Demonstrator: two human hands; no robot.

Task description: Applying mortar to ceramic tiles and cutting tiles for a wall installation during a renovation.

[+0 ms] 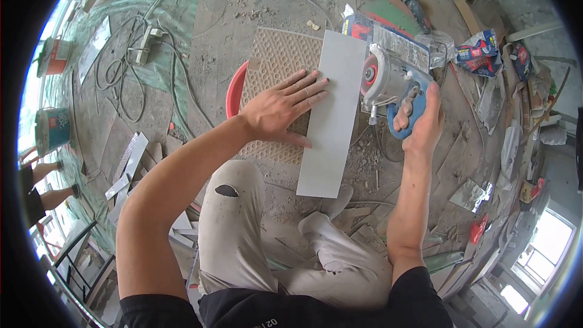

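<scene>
A pale grey tile strip (341, 103) lies over a larger tile whose brown textured back (279, 54) faces up. Beneath them, the rim of a round red support (234, 88) shows at the left. My left hand (273, 109) presses down flat with fingers spread, its fingertips on the strip and its palm over the brown tile. In my right hand (424, 123) is a handheld tile cutter (388, 82) with a blue handle, gripped at the rear. Its disc stands at the strip's right edge; whether the disc touches the tile I cannot tell.
An angle grinder (416, 7) lies on the dusty floor at the far right, near blue-and-red bags (478, 53). Loose cables (130, 61) and a power strip (146, 45) are at the left. Cut tile pieces (129, 161) lie by my left elbow. Another person's legs (51, 191) show at the left edge.
</scene>
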